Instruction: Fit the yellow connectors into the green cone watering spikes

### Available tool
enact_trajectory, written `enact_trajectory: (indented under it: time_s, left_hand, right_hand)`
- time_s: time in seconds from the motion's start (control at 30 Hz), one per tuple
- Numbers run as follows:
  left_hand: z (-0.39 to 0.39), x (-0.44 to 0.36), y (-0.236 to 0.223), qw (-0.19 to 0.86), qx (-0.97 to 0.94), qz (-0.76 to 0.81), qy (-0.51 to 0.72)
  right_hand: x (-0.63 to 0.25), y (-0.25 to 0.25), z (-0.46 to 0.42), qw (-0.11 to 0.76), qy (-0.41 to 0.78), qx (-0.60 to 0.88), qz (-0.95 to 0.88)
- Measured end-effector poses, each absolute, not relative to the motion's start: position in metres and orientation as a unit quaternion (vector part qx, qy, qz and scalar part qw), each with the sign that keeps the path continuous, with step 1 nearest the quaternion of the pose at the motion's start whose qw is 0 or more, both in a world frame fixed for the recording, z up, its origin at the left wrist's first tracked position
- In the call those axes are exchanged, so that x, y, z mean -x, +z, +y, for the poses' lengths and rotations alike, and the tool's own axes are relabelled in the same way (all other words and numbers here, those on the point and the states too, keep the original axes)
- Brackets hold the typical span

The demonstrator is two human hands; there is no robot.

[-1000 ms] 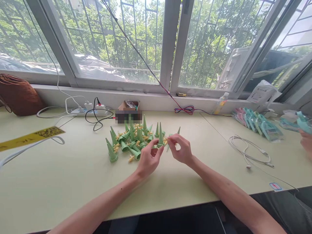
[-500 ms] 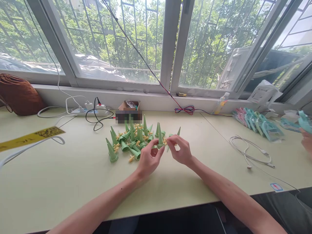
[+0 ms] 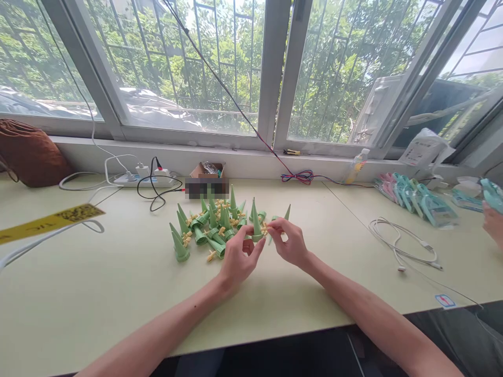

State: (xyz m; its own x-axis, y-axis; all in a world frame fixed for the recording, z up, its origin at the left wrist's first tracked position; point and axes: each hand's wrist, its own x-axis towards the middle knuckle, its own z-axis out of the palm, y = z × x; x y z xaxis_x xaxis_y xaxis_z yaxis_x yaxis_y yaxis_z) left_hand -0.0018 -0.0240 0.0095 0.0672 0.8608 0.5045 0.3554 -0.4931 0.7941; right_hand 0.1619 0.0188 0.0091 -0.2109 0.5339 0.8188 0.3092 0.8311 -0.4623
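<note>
My left hand (image 3: 240, 256) grips a green plastic spike (image 3: 257, 224) by its wide base, the pointed end up. Close by on the right, my right hand (image 3: 290, 242) pinches a small yellow valve piece (image 3: 264, 229) against the side of the spike's base. Whether the valve is seated in the base cannot be made out. A heap of green spikes (image 3: 213, 219) lies to the left and behind, some upright and some on their sides, with several yellow valves (image 3: 211, 255) among them. Another green spike (image 3: 288, 212) is partly hidden behind my right hand.
Behind the heap stands a small cardboard box (image 3: 218, 172). A white power strip (image 3: 145, 180) with cables lies at the back left. On the right are a coiled white cable (image 3: 404, 243), packaged teal and pink items (image 3: 416, 199) and another person's hand (image 3: 493, 225) at the edge.
Both hands have shifted very slightly left, and the held spike now leans a little to the left. The grips look the same.
</note>
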Motion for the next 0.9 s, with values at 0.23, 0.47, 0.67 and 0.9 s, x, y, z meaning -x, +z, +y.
enact_trajectory:
  time_s: [0.23, 0.47, 0.67, 0.9]
  left_hand:
    - [-0.0244, 0.0026, 0.0098, 0.230, -0.695, 0.438, 0.522]
    - [-0.0238, 0.0019, 0.0066, 0.240, -0.705, 0.421, 0.517]
    - [-0.0251, 0.0007, 0.0048, 0.239, -0.715, 0.431, 0.496]
    - [-0.0263, -0.0015, 0.0059, 0.234, -0.711, 0.447, 0.489]
  right_hand:
    - [-0.1627, 0.0078, 0.0207, 0.552, 0.110, 0.296, -0.772]
    - [-0.1640, 0.0058, 0.0228, 0.525, 0.085, 0.303, -0.790]
    - [-0.1653, 0.0030, 0.0255, 0.509, 0.083, 0.297, -0.804]
    - [-0.1678, 0.0047, 0.0284, 0.500, 0.086, 0.296, -0.809]
